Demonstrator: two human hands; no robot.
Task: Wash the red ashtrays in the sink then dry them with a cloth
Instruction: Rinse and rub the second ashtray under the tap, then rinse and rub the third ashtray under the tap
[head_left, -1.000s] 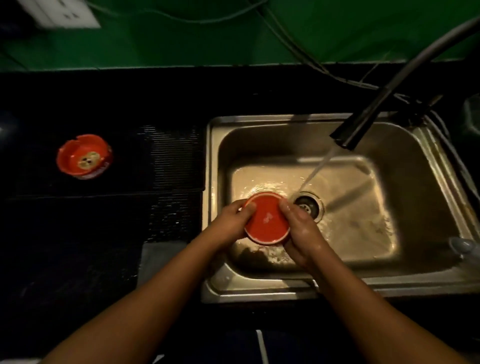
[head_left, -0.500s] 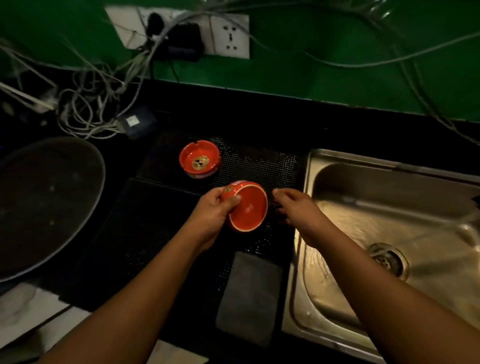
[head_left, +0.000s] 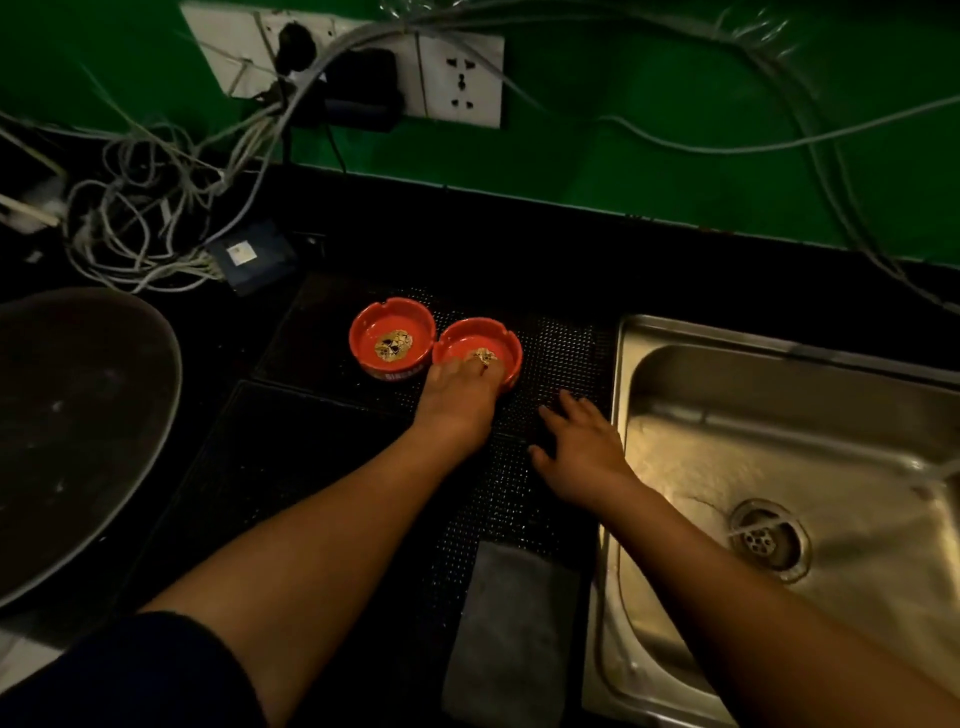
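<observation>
Ashtray (head_left: 480, 340) in left hand (head_left: 457, 402), on mat (head_left: 563, 353)

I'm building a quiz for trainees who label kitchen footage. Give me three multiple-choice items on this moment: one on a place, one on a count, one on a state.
1. Where does the grey cloth lie?
A beside the sink, at the black mat's near end
B inside the sink
C over the wall socket

2. How many red ashtrays stand on the mat?
A one
B two
C four

3. How is the right hand?
A gripping the cloth
B holding an ashtray
C open, holding nothing

Answers:
1 A, it lies flat just left of the sink rim.
2 B, two stand side by side.
3 C, its fingers are spread above the mat.
</observation>
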